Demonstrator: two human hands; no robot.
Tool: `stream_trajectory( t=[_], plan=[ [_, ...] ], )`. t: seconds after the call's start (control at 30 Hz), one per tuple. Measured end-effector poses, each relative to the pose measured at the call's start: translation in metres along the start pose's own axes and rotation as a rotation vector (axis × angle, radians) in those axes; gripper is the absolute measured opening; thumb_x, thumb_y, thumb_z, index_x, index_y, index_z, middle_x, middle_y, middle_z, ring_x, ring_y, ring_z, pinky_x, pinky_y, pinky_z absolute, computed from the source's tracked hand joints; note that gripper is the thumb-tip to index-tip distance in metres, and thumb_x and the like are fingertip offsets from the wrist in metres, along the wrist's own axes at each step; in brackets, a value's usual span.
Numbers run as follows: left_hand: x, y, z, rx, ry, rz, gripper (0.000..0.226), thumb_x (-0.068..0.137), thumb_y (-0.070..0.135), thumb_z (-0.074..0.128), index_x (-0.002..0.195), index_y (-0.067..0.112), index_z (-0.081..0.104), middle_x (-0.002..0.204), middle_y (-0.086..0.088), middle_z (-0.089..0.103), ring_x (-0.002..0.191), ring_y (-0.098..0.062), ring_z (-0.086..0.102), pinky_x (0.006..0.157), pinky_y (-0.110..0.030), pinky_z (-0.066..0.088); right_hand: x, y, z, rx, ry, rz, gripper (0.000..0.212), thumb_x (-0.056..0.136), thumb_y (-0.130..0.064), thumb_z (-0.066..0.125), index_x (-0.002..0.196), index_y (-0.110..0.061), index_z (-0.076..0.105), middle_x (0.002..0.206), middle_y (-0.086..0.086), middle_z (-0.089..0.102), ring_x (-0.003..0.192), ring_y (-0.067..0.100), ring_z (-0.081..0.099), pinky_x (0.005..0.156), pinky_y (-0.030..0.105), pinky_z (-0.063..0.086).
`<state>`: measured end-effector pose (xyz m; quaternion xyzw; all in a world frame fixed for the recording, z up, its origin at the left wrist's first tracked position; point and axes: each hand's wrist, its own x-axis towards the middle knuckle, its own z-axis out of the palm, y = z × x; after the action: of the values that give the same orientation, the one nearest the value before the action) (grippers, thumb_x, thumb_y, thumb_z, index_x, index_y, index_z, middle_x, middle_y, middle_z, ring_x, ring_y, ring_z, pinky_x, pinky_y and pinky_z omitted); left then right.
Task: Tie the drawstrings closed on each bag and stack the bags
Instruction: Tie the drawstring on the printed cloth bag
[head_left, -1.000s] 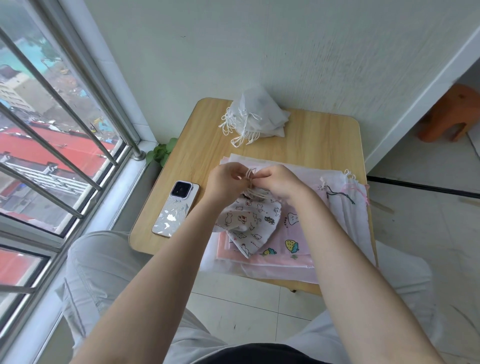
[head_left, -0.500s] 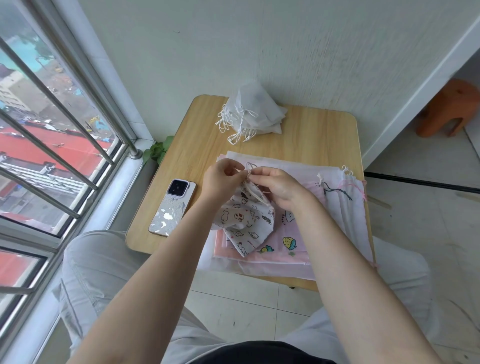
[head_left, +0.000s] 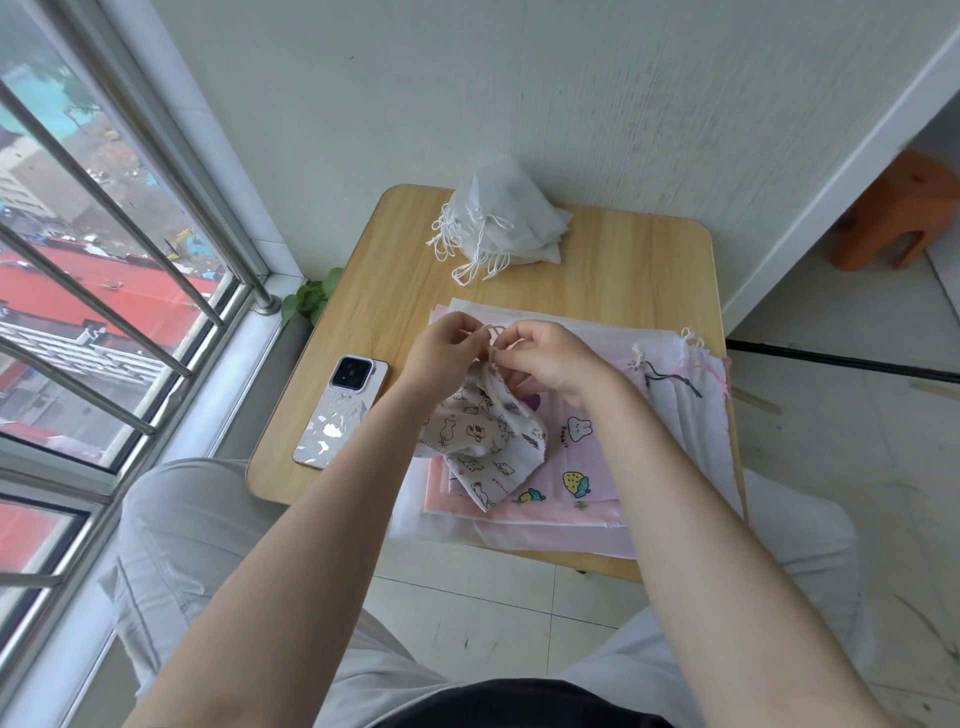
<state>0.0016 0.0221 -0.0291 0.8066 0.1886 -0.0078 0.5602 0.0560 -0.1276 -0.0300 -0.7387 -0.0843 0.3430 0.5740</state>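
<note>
A small white bag with cartoon animal prints (head_left: 483, 441) hangs bunched from my two hands above the table. My left hand (head_left: 441, 351) and my right hand (head_left: 550, 358) pinch its white drawstrings (head_left: 491, 338) at the gathered mouth, fingertips almost touching. Under it lies a flat pile of pink and white bags (head_left: 582, 467), the top one printed with a rabbit and strawberries. A heap of white bags with tied cords (head_left: 504, 218) rests at the table's far edge.
A phone (head_left: 340, 410) lies face down on the wooden table (head_left: 639, 270) left of my hands. More bag cords (head_left: 675, 376) trail at the pile's right end. A window with bars is at the left, a wall behind, an orange stool (head_left: 898, 213) at the far right.
My hands have kept working the drawstrings at the bag's mouth, fingers shifting slightly. The bag hangs a bit more gathered. The view has tilted a little.
</note>
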Motion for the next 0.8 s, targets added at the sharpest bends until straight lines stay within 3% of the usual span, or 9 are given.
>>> stream_trajectory(
  t=[0.13, 0.27, 0.43, 0.5, 0.57, 0.7, 0.73, 0.8],
  plan=[
    [0.001, -0.001, -0.001, -0.008, 0.016, -0.005, 0.013, 0.093, 0.023, 0.065, 0.089, 0.011, 0.066, 0.076, 0.002, 0.069, 0.065, -0.008, 0.063, 0.067, -0.021, 0.05, 0.001, -0.002, -0.002, -0.163, 0.099, -0.014, 0.005, 0.091, -0.009, 0.063, 0.089, -0.012, 0.059, 0.078, 0.009, 0.064, 0.058, 0.017, 0.059, 0.055, 0.029, 0.053],
    [0.001, -0.002, 0.002, -0.028, -0.017, -0.029, 0.016, 0.092, 0.024, 0.066, 0.09, 0.008, 0.067, 0.08, -0.003, 0.072, 0.081, -0.018, 0.07, 0.076, -0.03, 0.053, 0.004, 0.0, -0.001, -0.511, 0.298, -0.151, 0.008, 0.08, -0.015, 0.06, 0.081, -0.018, 0.052, 0.074, -0.005, 0.054, 0.063, 0.014, 0.048, 0.058, 0.029, 0.041],
    [0.0, -0.001, 0.002, -0.051, -0.011, -0.053, 0.019, 0.093, 0.02, 0.065, 0.098, 0.003, 0.066, 0.085, -0.006, 0.072, 0.062, -0.001, 0.066, 0.071, -0.019, 0.054, 0.007, 0.008, -0.002, -0.519, 0.634, -0.316, 0.006, 0.089, -0.012, 0.051, 0.09, -0.017, 0.054, 0.071, -0.003, 0.057, 0.063, 0.019, 0.053, 0.056, 0.031, 0.042],
    [-0.001, -0.001, 0.002, -0.048, -0.009, -0.056, 0.019, 0.093, 0.02, 0.064, 0.098, 0.002, 0.066, 0.083, -0.005, 0.071, 0.055, 0.004, 0.062, 0.059, -0.012, 0.05, 0.008, 0.007, -0.004, -0.383, 0.689, -0.308, 0.012, 0.093, -0.012, 0.048, 0.09, -0.015, 0.059, 0.071, -0.001, 0.061, 0.061, 0.019, 0.056, 0.058, 0.033, 0.046],
    [-0.002, -0.001, 0.001, -0.051, -0.003, -0.062, 0.018, 0.093, 0.019, 0.064, 0.096, 0.001, 0.065, 0.081, -0.003, 0.07, 0.051, 0.006, 0.06, 0.051, -0.009, 0.044, 0.006, 0.001, -0.004, -0.082, 0.661, -0.251, 0.02, 0.094, -0.01, 0.044, 0.091, -0.012, 0.064, 0.071, 0.006, 0.066, 0.056, 0.019, 0.06, 0.059, 0.036, 0.054],
    [-0.001, -0.002, 0.0, -0.012, 0.039, -0.082, 0.018, 0.088, 0.02, 0.067, 0.092, 0.003, 0.066, 0.083, -0.007, 0.074, 0.056, -0.001, 0.061, 0.057, -0.019, 0.048, 0.0, -0.013, 0.0, 0.653, 0.406, -0.121, 0.021, 0.1, -0.009, 0.044, 0.1, -0.004, 0.064, 0.082, 0.014, 0.071, 0.076, 0.024, 0.071, 0.077, 0.037, 0.059],
    [0.0, -0.003, 0.0, -0.01, 0.052, -0.094, 0.016, 0.087, 0.02, 0.067, 0.089, 0.004, 0.066, 0.084, -0.007, 0.074, 0.061, -0.006, 0.064, 0.06, -0.024, 0.051, 0.0, -0.014, 0.001, 0.792, 0.335, -0.098, 0.021, 0.101, -0.009, 0.043, 0.099, -0.003, 0.063, 0.078, 0.012, 0.07, 0.074, 0.024, 0.07, 0.078, 0.036, 0.06],
    [0.002, -0.004, -0.002, 0.007, 0.111, -0.126, 0.01, 0.085, 0.019, 0.066, 0.082, 0.01, 0.064, 0.083, -0.007, 0.074, 0.069, -0.018, 0.065, 0.067, -0.033, 0.053, -0.002, -0.013, 0.002, 0.935, 0.288, -0.043, 0.023, 0.1, -0.007, 0.039, 0.09, -0.004, 0.06, 0.057, 0.003, 0.054, 0.052, 0.018, 0.055, 0.065, 0.033, 0.056]
  ],
)
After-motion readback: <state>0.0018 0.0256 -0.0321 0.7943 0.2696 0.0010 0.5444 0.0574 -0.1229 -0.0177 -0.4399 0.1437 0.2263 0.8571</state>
